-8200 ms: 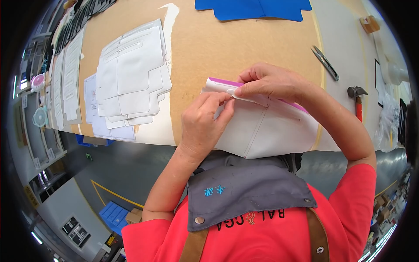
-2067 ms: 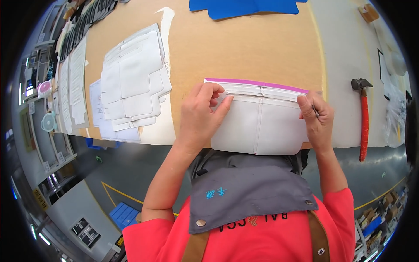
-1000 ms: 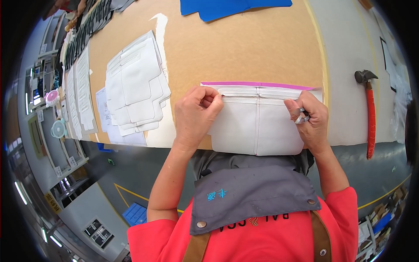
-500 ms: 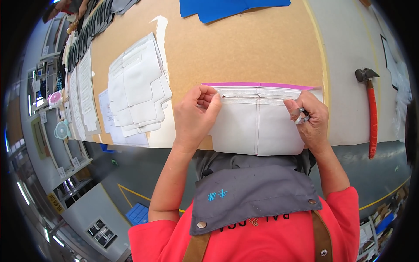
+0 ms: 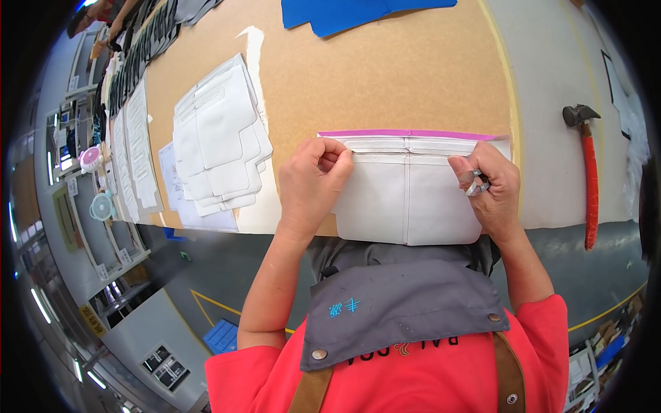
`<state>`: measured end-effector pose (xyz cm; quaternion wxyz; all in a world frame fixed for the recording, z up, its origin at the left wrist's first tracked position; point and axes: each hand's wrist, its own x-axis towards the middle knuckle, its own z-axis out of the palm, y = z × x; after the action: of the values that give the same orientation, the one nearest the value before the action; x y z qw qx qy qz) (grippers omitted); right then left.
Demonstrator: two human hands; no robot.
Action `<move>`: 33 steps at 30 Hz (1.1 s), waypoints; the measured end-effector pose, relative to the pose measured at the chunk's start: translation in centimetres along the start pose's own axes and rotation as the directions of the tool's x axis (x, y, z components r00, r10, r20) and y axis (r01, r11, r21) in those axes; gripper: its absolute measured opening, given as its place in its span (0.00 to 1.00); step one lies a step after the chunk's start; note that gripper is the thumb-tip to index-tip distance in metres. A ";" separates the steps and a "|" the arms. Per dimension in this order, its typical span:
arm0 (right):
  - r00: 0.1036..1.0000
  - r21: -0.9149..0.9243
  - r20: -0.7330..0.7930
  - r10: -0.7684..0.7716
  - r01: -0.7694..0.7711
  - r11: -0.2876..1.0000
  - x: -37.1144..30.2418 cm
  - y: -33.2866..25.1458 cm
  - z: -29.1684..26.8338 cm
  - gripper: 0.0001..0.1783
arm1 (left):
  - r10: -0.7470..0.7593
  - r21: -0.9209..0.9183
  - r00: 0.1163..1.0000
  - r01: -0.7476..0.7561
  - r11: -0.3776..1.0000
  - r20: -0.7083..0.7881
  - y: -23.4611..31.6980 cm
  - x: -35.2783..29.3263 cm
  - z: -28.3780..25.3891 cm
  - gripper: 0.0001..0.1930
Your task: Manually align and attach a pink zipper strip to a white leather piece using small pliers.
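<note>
1. The white panel [image 5: 430, 196] is lying flat on the counter [image 5: 379, 76], at the near edge directly in front of the person; a purple strip [image 5: 372, 133] is running along its far edge.
2. The left hand [image 5: 311, 180] is resting at the panel's upper left, its grip clenched, with thumb and forefinger meeting at the end of the crosswise slot (whether material is caught between them, one cannot tell).
3. The right hand [image 5: 494, 184] is touching the panel's upper right; its grip is grasping a small metal tool [image 5: 475, 187], which the curled fingers are partly hiding.
4. A vertical seam [image 5: 406, 206] is dividing the panel between the two hands.
5. A stack of white pieces [image 5: 224, 131] is lying to the left, well apart from the panel.
6. A hammer [image 5: 590, 175] with a red handle is lying to the right.
7. Blue material [image 5: 358, 14] is lying at the far side.
</note>
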<state>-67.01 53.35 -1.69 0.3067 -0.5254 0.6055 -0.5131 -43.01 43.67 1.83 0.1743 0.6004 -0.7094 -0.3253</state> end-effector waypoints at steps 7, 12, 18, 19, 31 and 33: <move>1.000 -0.007 -0.005 0.010 -0.010 1.000 0.0 -0.1 0.1 0.19 | -0.109 -0.046 0.993 0.112 0.993 0.051 -0.1 0.3 -0.3 0.04; 1.000 -0.030 0.003 -0.005 0.005 1.000 0.0 -0.1 0.0 0.19 | -0.207 -0.200 0.966 0.236 0.951 0.157 -0.9 1.1 -0.7 0.06; 1.000 -0.013 0.030 0.005 -0.004 1.000 0.1 -0.1 -0.4 0.19 | -0.214 -0.239 0.943 0.275 0.931 0.254 -1.4 2.5 -1.7 0.11; 0.999 -0.016 0.033 -0.002 0.002 1.000 0.1 -0.1 -0.4 0.19 | -0.212 -0.245 0.945 0.273 0.930 0.249 -1.5 2.5 -1.7 0.11; 0.991 -0.483 -0.034 0.126 -0.127 0.866 7.3 -1.0 -5.9 0.13 | -0.218 -0.236 0.930 0.292 0.927 0.295 -0.6 2.7 -3.2 0.15; 0.983 -0.524 -0.018 0.182 -0.165 0.836 9.3 -0.1 -6.6 0.14 | -0.079 -0.156 0.971 0.116 0.981 0.225 -1.6 2.5 -2.2 0.16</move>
<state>-75.37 46.49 1.88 0.2072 -0.5402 0.7622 -0.2904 -40.99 40.55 2.01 0.1295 0.5786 -0.6637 -0.4560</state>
